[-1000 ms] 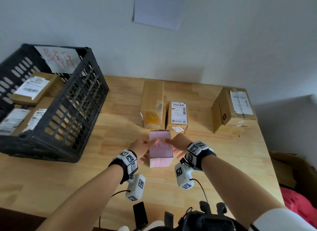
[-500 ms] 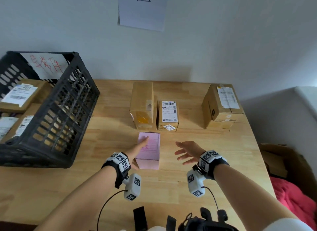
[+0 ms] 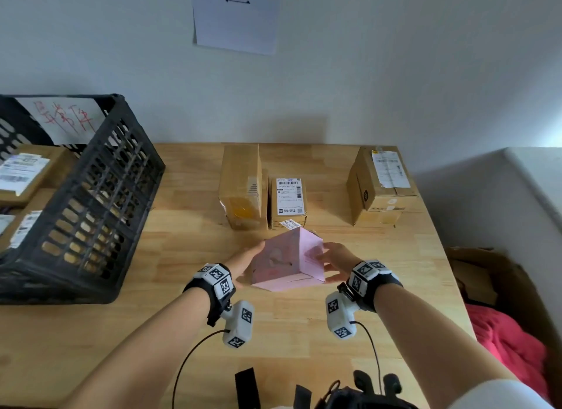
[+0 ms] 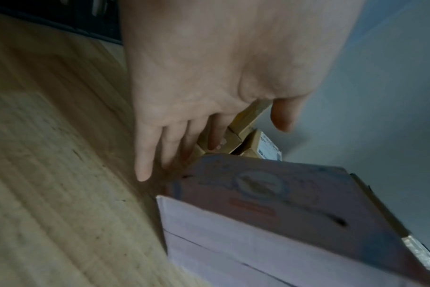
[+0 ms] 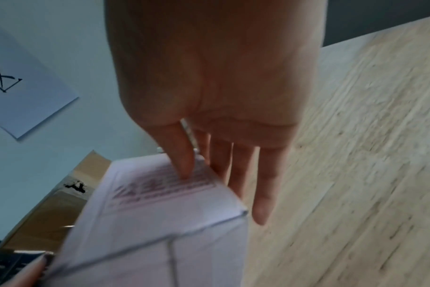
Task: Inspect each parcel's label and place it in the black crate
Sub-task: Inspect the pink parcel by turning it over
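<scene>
A pink parcel is tipped up on one edge above the wooden table, held between both hands. My left hand lies against its left face with straight fingers beside the pink parcel; the thumb is off it. My right hand pinches the right edge: in the right wrist view its thumb presses the printed face of the pink parcel and its fingers reach behind. The black crate stands at the left with several labelled parcels inside.
Three brown parcels stand behind the pink one: a tall box, a small labelled box and a bigger box at the back right. A paper sheet hangs on the wall. The table's right edge drops to red cloth.
The pink parcel lay flat under my left fingers while the right hand hovered apart. Now the right hand has taken its edge and the parcel is tipped up between both hands.
</scene>
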Motion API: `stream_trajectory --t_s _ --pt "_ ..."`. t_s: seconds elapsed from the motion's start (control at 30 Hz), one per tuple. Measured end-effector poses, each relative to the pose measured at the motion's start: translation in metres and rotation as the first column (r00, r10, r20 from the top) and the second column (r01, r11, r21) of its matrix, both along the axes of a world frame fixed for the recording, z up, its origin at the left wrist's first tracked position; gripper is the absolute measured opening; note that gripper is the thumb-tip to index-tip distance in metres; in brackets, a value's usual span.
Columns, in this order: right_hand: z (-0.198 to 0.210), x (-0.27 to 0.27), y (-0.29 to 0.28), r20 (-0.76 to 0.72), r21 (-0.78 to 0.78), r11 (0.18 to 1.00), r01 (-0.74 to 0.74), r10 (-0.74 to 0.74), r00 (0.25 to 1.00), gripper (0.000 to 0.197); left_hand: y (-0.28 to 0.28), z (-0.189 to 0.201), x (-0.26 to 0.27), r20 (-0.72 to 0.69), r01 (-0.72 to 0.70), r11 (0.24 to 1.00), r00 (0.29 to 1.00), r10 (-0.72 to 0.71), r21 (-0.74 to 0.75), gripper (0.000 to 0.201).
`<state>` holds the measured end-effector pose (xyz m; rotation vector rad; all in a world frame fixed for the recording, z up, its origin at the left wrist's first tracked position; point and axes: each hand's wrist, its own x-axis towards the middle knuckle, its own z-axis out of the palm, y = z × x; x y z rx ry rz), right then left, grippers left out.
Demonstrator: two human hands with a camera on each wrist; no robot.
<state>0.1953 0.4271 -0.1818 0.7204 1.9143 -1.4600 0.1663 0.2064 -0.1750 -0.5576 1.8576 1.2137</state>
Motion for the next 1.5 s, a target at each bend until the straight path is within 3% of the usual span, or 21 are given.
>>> stream_trajectory --t_s 0.1,0.2,0.27,0.4,0.5,0.57,0.7,0.8,0.9,0.93,1.0,1.07,1.17,1.27,1.4,1.5 --pt "-0.004 0.001 -0.001 -0.043 0.114 0.992 0.054 -0.049 0.998 0.027 -0.002 0.000 0.002 -0.012 0.043 0.999 0.999 -0.043 -0.022 0.065" --pt "0.001 0.008 -0.011 -0.018 0.088 0.995 0.055 -0.054 0.998 0.061 -0.001 -0.001 0.002 -0.006 0.079 0.997 0.997 -0.079 -0.012 0.062" --pt "0.005 0.011 -0.016 0.006 0.005 0.999 0.039 -0.039 0.999 0.072 -0.002 -0.001 0.003 0.011 0.117 0.993 0.993 -0.117 -0.035 0.064" --pt "-0.001 0.016 -0.024 0.100 -0.040 0.997 -0.062 0.066 0.993 0.066 -0.014 -0.004 0.010 0.090 0.240 0.964 0.969 -0.231 -0.116 0.065" --pt "-0.020 0.012 -0.030 0.133 0.136 0.965 -0.225 0.207 0.969 0.057 -0.021 -0.001 0.018 0.090 0.242 0.959 0.969 -0.230 -0.146 0.037" --pt "-0.029 0.010 -0.034 0.141 0.229 0.914 -0.335 0.310 0.940 0.059 -0.023 -0.005 0.019 0.088 0.214 0.965 0.975 -0.202 -0.150 0.030" --pt "-0.039 0.008 -0.038 0.152 0.356 0.826 -0.437 0.410 0.899 0.058 -0.025 -0.022 0.014 0.059 0.243 0.947 0.970 -0.236 -0.209 0.060" --pt "-0.049 0.006 -0.034 0.177 0.362 0.810 -0.461 0.426 0.887 0.060 -0.023 -0.031 0.011 0.025 0.248 0.936 0.968 -0.250 -0.250 0.063" --pt "-0.056 0.000 -0.031 0.188 0.346 0.815 -0.465 0.426 0.885 0.063 -0.032 -0.063 0.002 0.009 0.210 0.948 0.977 -0.215 -0.240 0.105" --pt "-0.057 -0.003 -0.030 0.190 0.354 0.807 -0.473 0.433 0.881 0.064 -0.037 -0.081 -0.002 0.012 0.201 0.952 0.979 -0.204 -0.230 0.108" --pt "-0.056 -0.007 -0.031 0.222 0.364 0.784 -0.502 0.451 0.865 0.058 -0.043 -0.109 -0.011 0.029 0.231 0.949 0.973 -0.230 -0.216 0.097" --pt "-0.056 -0.013 -0.030 0.247 0.371 0.769 -0.520 0.459 0.854 0.047 -0.043 -0.104 -0.015 0.023 0.252 0.948 0.967 -0.253 -0.197 0.103" --pt "-0.062 -0.020 -0.027 0.281 0.370 0.761 -0.533 0.456 0.845 0.051 -0.047 -0.121 -0.022 0.043 0.263 0.951 0.965 -0.260 -0.161 0.104" --pt "-0.065 -0.022 -0.024 0.298 0.377 0.737 -0.560 0.476 0.827 0.052 -0.043 -0.098 -0.020 0.041 0.279 0.949 0.960 -0.276 -0.145 0.104" --pt "-0.060 -0.029 -0.022 0.314 0.370 0.712 -0.597 0.508 0.802 0.065 -0.037 -0.066 -0.019 0.083 0.321 0.933 0.947 -0.311 -0.160 0.079" --pt "-0.054 -0.032 -0.024 0.330 0.367 0.698 -0.615 0.521 0.788 0.071 -0.039 -0.065 -0.021 0.085 0.322 0.937 0.946 -0.313 -0.137 0.088"
